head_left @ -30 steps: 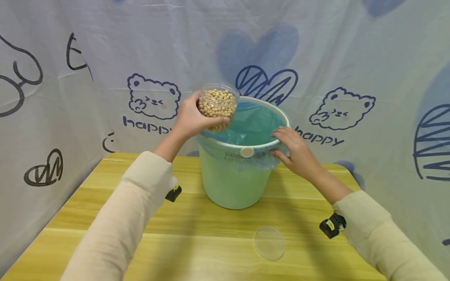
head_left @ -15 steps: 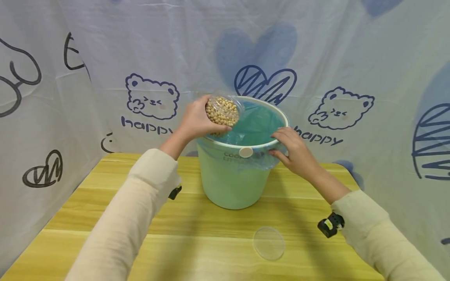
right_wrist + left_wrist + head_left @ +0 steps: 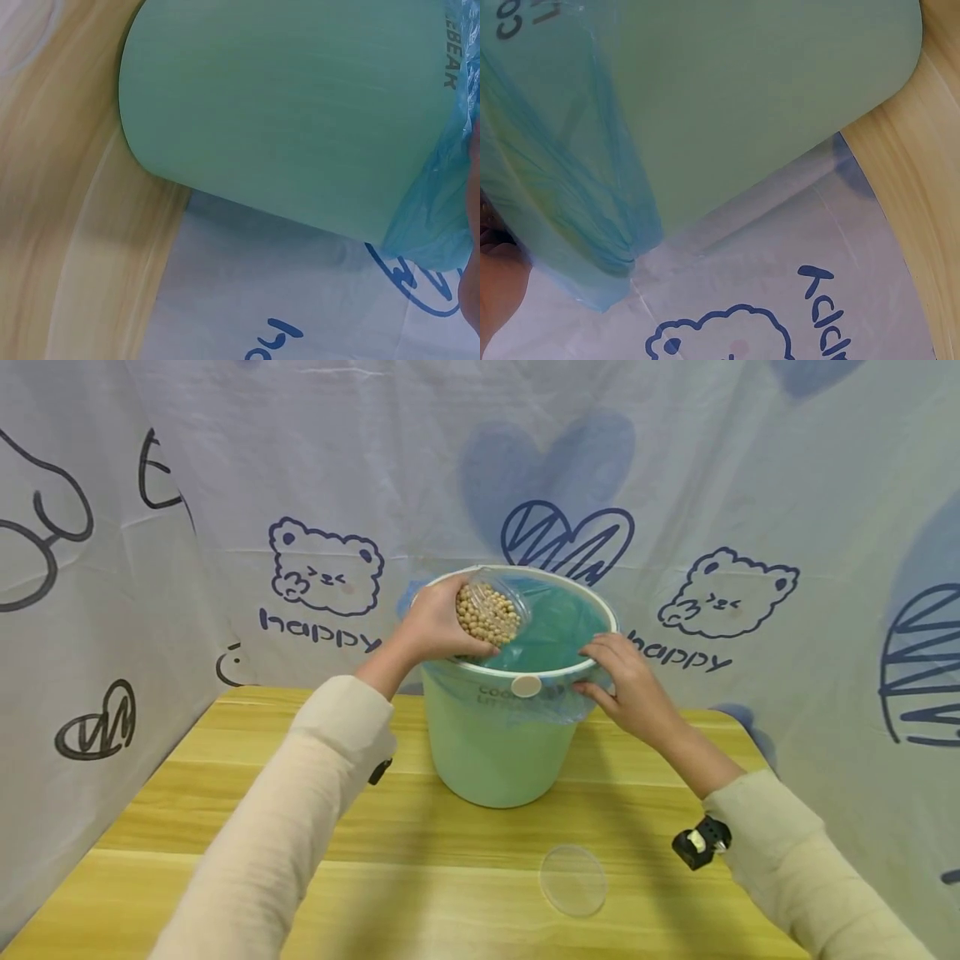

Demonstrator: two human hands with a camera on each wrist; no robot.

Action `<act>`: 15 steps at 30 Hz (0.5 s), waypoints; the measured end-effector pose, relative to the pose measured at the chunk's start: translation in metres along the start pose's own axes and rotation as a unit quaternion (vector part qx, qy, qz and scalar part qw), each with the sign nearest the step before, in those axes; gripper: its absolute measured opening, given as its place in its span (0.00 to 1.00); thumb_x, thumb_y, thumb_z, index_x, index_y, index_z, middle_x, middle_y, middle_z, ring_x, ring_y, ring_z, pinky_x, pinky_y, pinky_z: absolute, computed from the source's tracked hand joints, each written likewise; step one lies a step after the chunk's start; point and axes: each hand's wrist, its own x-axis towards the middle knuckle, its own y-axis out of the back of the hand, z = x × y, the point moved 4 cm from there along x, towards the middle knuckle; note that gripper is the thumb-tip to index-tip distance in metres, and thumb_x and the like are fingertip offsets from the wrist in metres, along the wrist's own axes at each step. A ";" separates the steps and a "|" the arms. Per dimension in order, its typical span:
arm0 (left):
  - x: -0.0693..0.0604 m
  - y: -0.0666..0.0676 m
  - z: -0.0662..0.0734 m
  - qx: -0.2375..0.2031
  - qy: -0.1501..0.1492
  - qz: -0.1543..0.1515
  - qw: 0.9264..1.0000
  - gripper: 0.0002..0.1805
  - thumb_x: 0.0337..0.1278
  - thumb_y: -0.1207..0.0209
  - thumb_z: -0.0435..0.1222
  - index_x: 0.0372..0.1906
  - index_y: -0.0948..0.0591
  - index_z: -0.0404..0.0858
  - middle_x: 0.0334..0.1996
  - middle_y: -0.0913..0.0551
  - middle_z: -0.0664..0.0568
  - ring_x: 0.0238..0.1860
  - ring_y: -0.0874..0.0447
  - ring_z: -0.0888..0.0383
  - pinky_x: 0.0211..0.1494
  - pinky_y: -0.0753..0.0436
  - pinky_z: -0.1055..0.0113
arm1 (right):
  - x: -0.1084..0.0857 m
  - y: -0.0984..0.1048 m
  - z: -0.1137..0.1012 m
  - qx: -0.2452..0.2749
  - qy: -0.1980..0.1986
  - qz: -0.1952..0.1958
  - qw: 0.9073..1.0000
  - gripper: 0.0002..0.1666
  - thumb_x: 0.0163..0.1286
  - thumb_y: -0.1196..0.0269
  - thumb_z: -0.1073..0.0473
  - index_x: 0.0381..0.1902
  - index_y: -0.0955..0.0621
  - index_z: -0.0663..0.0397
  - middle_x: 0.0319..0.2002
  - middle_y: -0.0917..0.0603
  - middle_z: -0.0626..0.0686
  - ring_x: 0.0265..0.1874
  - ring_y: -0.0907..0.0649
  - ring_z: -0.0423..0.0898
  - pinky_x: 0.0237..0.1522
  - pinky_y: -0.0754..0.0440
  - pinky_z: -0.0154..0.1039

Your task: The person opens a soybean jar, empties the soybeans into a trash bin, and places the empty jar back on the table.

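My left hand (image 3: 433,625) grips a clear plastic jar (image 3: 521,597), tilted to the right over the left side of a light green trash can (image 3: 501,760). Pale yellow soybeans (image 3: 487,615) fill much of the jar. Inside the can and folded over its rim is a blue plastic bag (image 3: 562,620). At the can's right side, my right hand (image 3: 628,687) holds the bag-covered rim, fingers over the top and thumb outside. Only a bit of the left hand (image 3: 501,289) shows in the left wrist view, where the bag hides the jar. The can's bottom is hidden.
A round clear lid (image 3: 573,881) lies on the wooden table (image 3: 450,902), in front of the can. Behind the table hangs a printed white cloth (image 3: 420,460) with bears and hearts. The can stands near the table's far edge.
My left hand has moved right and down with the jar, from the can's left edge to over its opening, tilting the jar further. The right hand stays on the rim.
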 end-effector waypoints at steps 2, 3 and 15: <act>0.000 -0.002 0.000 0.008 -0.005 -0.004 1.000 0.50 0.30 0.26 0.44 0.64 0.37 0.33 0.56 0.27 0.41 0.56 0.28 0.47 0.60 0.23 0.54 | -0.001 0.000 0.000 -0.004 -0.003 0.004 1.000 0.25 0.48 0.29 0.65 0.44 0.23 0.69 0.43 0.20 0.63 0.50 0.25 0.59 0.61 0.31 0.55; 0.000 -0.003 0.000 0.012 -0.007 -0.007 1.000 0.49 0.30 0.26 0.44 0.63 0.36 0.32 0.55 0.27 0.41 0.55 0.27 0.47 0.59 0.23 0.54 | -0.002 0.000 0.000 -0.006 -0.002 0.008 1.000 0.25 0.48 0.29 0.65 0.44 0.23 0.69 0.43 0.21 0.64 0.51 0.26 0.59 0.62 0.31 0.55; 0.002 -0.007 -0.001 0.051 0.001 -0.031 0.998 0.48 0.31 0.26 0.45 0.61 0.35 0.32 0.53 0.25 0.41 0.54 0.27 0.46 0.59 0.23 0.55 | -0.012 -0.004 -0.005 -0.032 0.040 0.060 0.997 0.29 0.62 0.39 0.52 0.52 0.27 0.71 0.50 0.25 0.68 0.55 0.28 0.64 0.63 0.32 0.54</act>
